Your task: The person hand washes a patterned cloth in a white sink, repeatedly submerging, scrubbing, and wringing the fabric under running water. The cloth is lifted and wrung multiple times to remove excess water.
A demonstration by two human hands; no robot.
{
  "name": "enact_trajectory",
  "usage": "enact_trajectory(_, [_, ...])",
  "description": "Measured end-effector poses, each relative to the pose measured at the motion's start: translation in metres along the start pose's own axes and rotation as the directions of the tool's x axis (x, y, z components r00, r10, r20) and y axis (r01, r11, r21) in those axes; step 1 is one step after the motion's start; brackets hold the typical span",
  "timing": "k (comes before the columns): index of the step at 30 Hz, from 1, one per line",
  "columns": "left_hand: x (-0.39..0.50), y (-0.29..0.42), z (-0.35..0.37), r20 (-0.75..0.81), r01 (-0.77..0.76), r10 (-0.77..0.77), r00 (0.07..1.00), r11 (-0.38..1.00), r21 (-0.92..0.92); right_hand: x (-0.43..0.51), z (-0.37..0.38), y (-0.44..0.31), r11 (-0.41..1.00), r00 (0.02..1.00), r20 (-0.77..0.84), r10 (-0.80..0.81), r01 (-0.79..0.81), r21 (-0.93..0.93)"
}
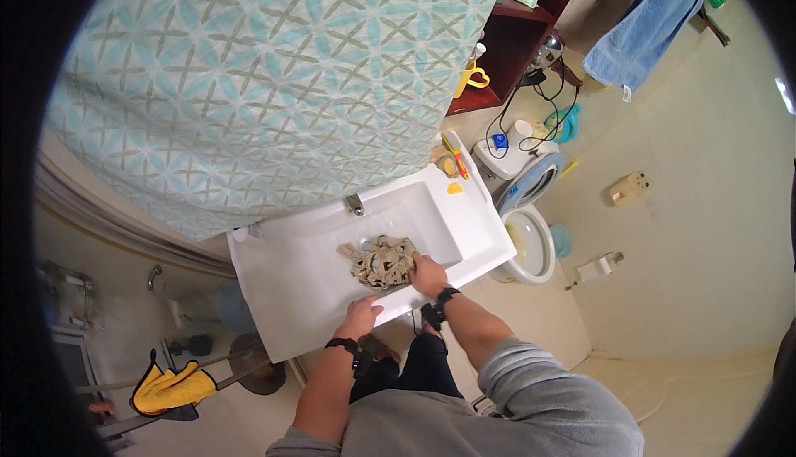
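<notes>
A crumpled beige cloth with dark markings lies bunched in the white washbasin, below its chrome faucet. My right hand is at the bunch's right side, its fingers curled against the fabric and their tips partly hidden. Farther left, my left hand rests at the basin's front rim, thumb apart from the fingers and nothing seen in it. Both wrists wear black straps.
Right of the bowl, a scrub brush with a red and yellow handle and a yellow piece lie on the ledge. A toilet stands beyond. Behind hangs a patterned curtain; a yellow cloth hangs lower left.
</notes>
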State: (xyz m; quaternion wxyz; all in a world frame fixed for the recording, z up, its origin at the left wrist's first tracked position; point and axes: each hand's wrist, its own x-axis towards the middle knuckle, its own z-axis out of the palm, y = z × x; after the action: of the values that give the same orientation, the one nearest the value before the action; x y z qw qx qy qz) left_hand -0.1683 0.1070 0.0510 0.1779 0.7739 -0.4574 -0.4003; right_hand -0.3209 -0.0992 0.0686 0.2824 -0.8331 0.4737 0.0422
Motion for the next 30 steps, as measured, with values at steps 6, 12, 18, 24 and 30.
enact_trajectory(6, [0.005,-0.008,0.010,-0.042,-0.016,0.017,0.999,1.000,0.026,0.044,0.017,-0.062,0.837,0.997,0.045,0.061,-0.075,0.542])
enact_trajectory(12, [-0.001,-0.005,0.012,-0.053,-0.016,0.015,0.998,1.000,-0.015,-0.005,-0.078,-0.123,0.564,0.974,0.012,-0.226,0.121,0.817])
enact_trajectory(18, [-0.002,0.002,0.006,-0.085,0.009,-0.014,0.996,0.998,-0.059,-0.045,-0.177,-0.172,0.358,0.927,-0.130,-0.352,0.262,0.896])
enact_trajectory(24, [-0.006,0.003,0.000,-0.130,-0.012,-0.009,0.991,0.987,-0.163,-0.025,-0.155,-0.161,0.266,0.915,-0.128,-0.383,0.242,0.933])
enact_trajectory(30, [0.005,0.007,-0.002,-0.134,0.094,-0.135,0.982,0.957,-0.274,0.032,-0.032,-0.087,0.377,0.943,0.331,-0.045,-0.291,0.879])
